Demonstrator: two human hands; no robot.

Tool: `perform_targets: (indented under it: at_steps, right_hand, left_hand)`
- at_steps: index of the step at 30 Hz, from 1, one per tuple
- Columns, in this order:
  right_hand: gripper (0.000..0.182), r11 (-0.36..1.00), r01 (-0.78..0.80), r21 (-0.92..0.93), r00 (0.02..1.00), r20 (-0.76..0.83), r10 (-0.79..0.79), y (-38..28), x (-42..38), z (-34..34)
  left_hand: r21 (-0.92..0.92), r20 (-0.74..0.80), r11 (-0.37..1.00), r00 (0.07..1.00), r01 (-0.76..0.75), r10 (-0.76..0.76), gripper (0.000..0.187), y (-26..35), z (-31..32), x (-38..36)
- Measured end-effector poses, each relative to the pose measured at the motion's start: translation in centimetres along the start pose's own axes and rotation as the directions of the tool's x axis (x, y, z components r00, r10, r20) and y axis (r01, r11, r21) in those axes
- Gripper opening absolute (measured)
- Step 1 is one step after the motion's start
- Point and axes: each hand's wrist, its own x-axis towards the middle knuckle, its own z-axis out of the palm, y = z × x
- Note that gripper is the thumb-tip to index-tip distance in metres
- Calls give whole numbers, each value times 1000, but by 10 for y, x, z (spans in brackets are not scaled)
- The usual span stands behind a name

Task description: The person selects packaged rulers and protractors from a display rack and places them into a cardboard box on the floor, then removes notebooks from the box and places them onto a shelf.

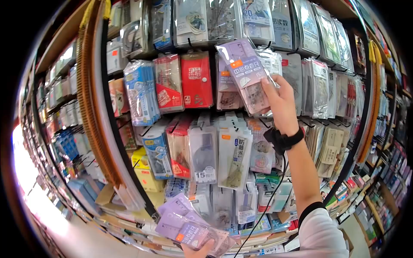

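My right hand (pixel 279 96) is closed on the right edge of a purple ruler-set packet (pixel 248 71), tilted in front of the hanging display. Another purple packet (pixel 228 88) hangs just behind it, partly covered. Low in the view, my left hand (pixel 198 249) pinches several similar purple ruler-set packets (pixel 187 223), fanned out and overlapping. Only part of that hand shows at the bottom edge. A black band with a cable (pixel 284 139) is round my right wrist.
Packets hang in rows on hooks: a red packet (pixel 196 79), blue packets (pixel 142 92) and a clear ruler packet (pixel 234 157). Black uprights (pixel 124 150) frame the rack. Orange strips (pixel 88 99) hang at the left. A black cable (pixel 266 206) trails down in front of the lower goods.
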Motion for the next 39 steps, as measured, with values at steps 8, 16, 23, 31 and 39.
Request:
perform_targets:
  at_steps: [8,16,23,31,39]
  right_hand:
    - [22,979,-42,-199,994,-105,21,-3,-14,20]
    - [45,369,65,-927,990,106,91,17,10,55]
    - [55,296,18,-955,903,142,405,-41,-83,127]
    - [37,581,-117,-805,706,344,619,-17,-193,150]
    - [16,671,-117,-732,811,320,491,-39,-169,109]
  left_hand:
    - [19,257,992,958,126,-127,41,0,-34,73]
    - [24,523,973,826,230,-209,41,27,-53,129]
    - [-126,492,947,848,294,-198,63,16,-80,149]
    - [-228,585,871,776,436,-236,52,23,-72,152]
    - [-89,692,917,686,390,-224,59,28,-56,152]
